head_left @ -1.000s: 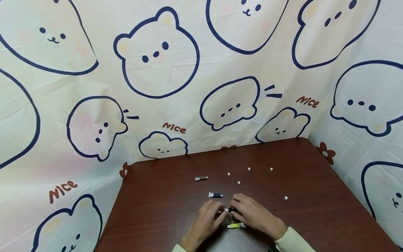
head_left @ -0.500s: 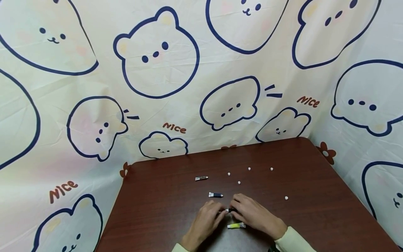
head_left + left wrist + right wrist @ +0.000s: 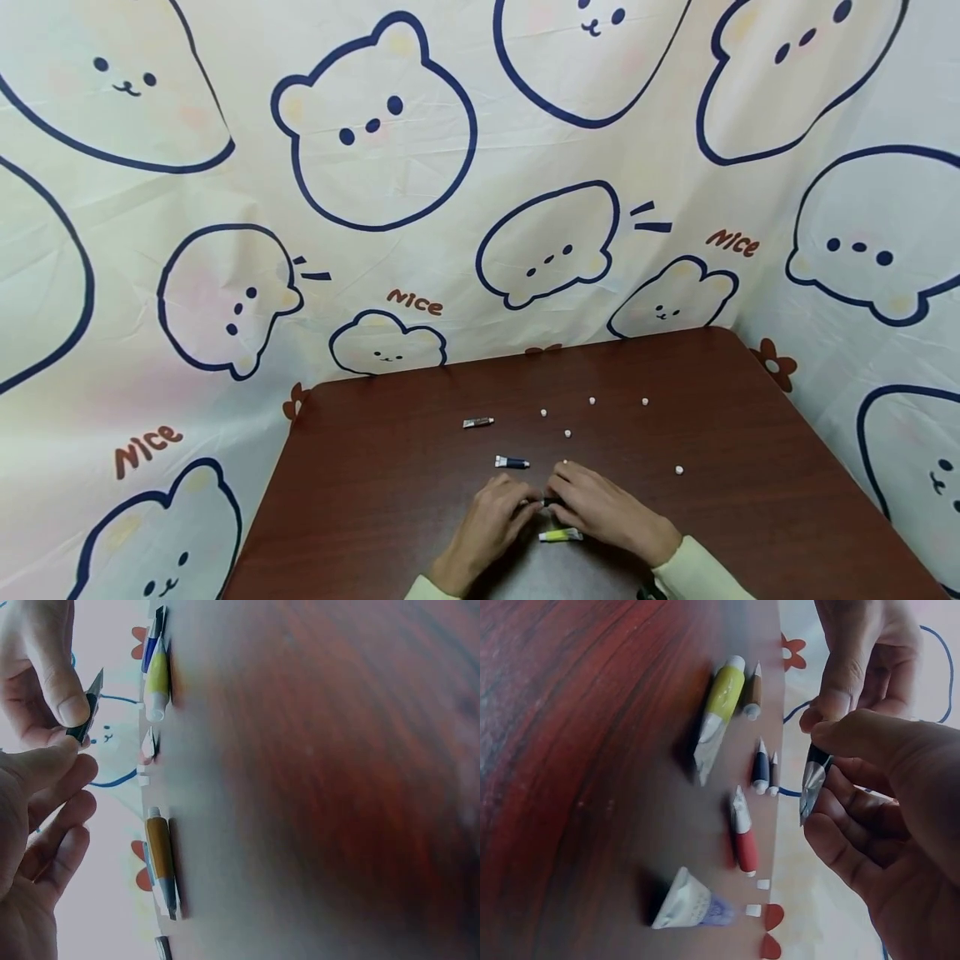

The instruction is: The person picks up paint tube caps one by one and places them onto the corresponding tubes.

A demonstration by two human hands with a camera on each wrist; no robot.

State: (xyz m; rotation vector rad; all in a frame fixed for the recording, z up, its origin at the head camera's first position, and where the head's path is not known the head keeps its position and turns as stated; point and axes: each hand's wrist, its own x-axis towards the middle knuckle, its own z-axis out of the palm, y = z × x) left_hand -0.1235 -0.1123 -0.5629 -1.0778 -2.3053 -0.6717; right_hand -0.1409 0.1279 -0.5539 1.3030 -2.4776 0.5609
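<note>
Head view shows the counter running broadly from its slanted left edge to the hands. A small brown tube lies toward the back, then a dark blue tube just beyond the left hand, which pinches a black tube raised above the counter. A yellow tube lies close on the near side. The right hand pinches the black tube too; white caps sit beyond and rightward, with more counter reaching its right edge. Patterned cloth borders the back.
</note>
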